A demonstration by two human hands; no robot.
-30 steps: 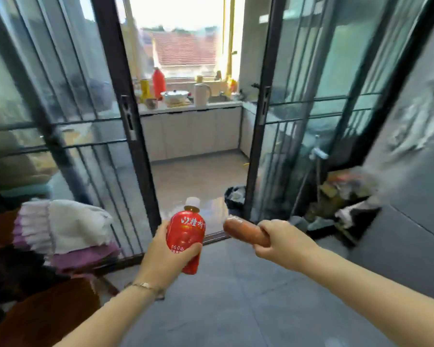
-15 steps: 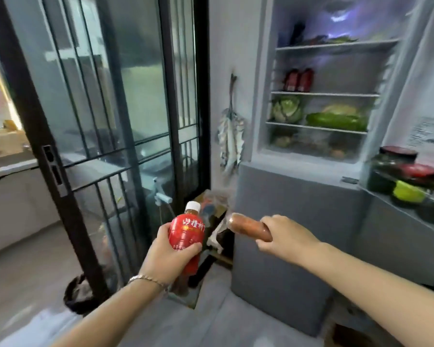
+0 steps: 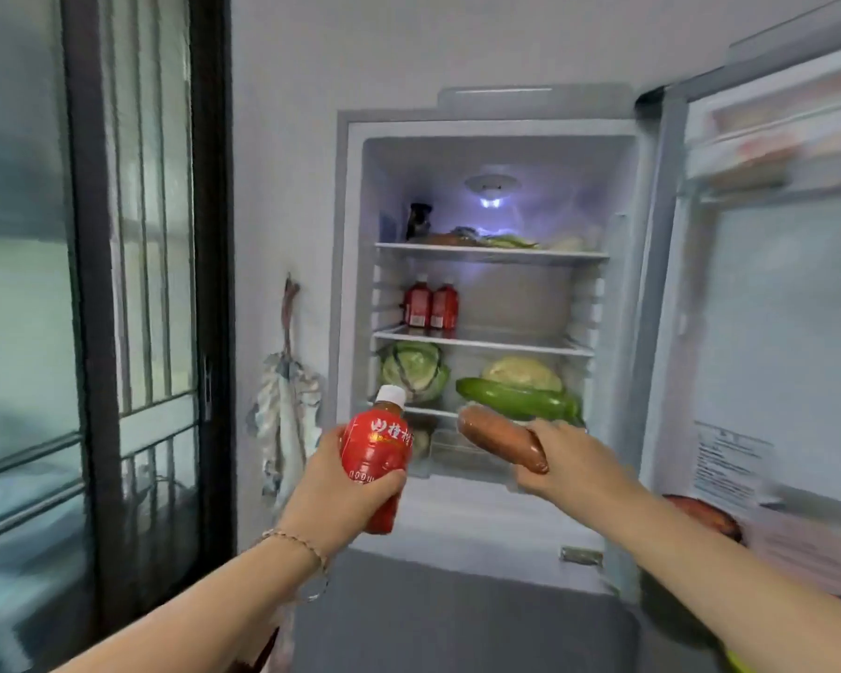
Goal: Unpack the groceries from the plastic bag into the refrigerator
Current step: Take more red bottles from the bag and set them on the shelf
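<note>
Where the groceries go: refrigerator (image 3: pixel 355 284) straight ahead, door (image 3: pixel 773 332) standing open on my right, shelves unblocked.
Middle shelf (image 3: pixel 515 344): two red bottles (image 3: pixel 430 306) stand at its left; bare room to their right.
Red bottle (image 3: pixel 377 439): gripped cap-up in my left hand (image 3: pixel 345 497), below that shelf, slightly left of its bottles; I judge this hand the nearer.
Sausage (image 3: pixel 498 442): my right hand (image 3: pixel 569 459) grips one end; long axis points up-left, toward the green marrow (image 3: pixel 515 399).
Edge: shelf lip to clear.
</note>
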